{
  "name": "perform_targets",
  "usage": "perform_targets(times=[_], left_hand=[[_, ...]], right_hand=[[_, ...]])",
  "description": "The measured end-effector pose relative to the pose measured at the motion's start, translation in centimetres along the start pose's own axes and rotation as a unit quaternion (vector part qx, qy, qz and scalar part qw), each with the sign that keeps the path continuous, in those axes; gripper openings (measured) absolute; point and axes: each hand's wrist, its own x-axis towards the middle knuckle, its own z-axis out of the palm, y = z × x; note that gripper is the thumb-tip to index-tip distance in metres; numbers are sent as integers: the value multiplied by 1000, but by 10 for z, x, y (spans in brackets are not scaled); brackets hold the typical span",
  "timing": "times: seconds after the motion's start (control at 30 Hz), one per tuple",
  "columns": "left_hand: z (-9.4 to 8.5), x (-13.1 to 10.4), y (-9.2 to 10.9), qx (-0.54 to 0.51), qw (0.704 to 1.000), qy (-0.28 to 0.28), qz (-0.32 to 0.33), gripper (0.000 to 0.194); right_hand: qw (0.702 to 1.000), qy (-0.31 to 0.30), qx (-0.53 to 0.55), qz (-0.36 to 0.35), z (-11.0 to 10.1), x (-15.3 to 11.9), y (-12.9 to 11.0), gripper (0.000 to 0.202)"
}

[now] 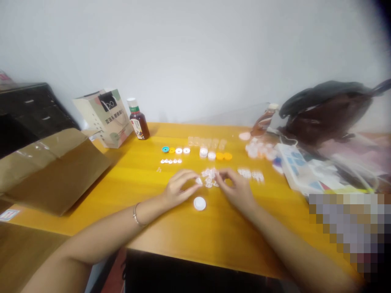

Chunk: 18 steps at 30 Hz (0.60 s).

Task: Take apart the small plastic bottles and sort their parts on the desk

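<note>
My left hand point(181, 186) pinches a small clear plastic piece point(198, 180) between thumb and forefinger. It is at the left edge of a loose pile of similar clear pieces point(209, 182). On the pile's right side, my right hand point(235, 189) has its thumb and forefinger closed together at the tips. Blur hides what they grip, if anything. A round white cap point(200, 203) lies on the table just in front of the pile, between my forearms, and neither hand touches it.
Beyond my hands are rows of white caps point(179, 151), orange caps point(224, 156) and clear pieces point(250, 174). A cardboard box point(76, 175), paper bag point(114, 120) and dark bottle point(139, 122) stand left. A second bottle point(265, 120), white box point(295, 169) and black bag point(326, 110) are right.
</note>
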Motion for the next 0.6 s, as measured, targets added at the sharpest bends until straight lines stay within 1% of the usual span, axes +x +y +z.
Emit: perform_targets(times=[0.07,0.1,0.2,0.27,0.33,0.43,0.6], left_hand=[[0,1,-2,-10,1000,0,-26,23],[1,1,-3,-18,999,-3,-40,23],[3,0,-6,-46,996,-13,-73,24],[5,-2,-7,-65,994,-17,-84,25],[6,-3,-7,-78,993,-22,-86,26],[7,-4,-8,-88,992,-32,-88,27],[8,-4,-8,-95,990,-43,-98,27]], right_hand=[[999,25,-23,24,-5,7,10,17],[998,27,-31,38,-7,10,16,18],[997,-6,-60,56,-9,16,32,19],[994,-36,-90,42,-7,18,40,19],[992,-52,-117,20,-5,18,45,19],[988,-58,-142,-6,-1,17,49,21],[986,-63,-154,-19,1,18,53,22]])
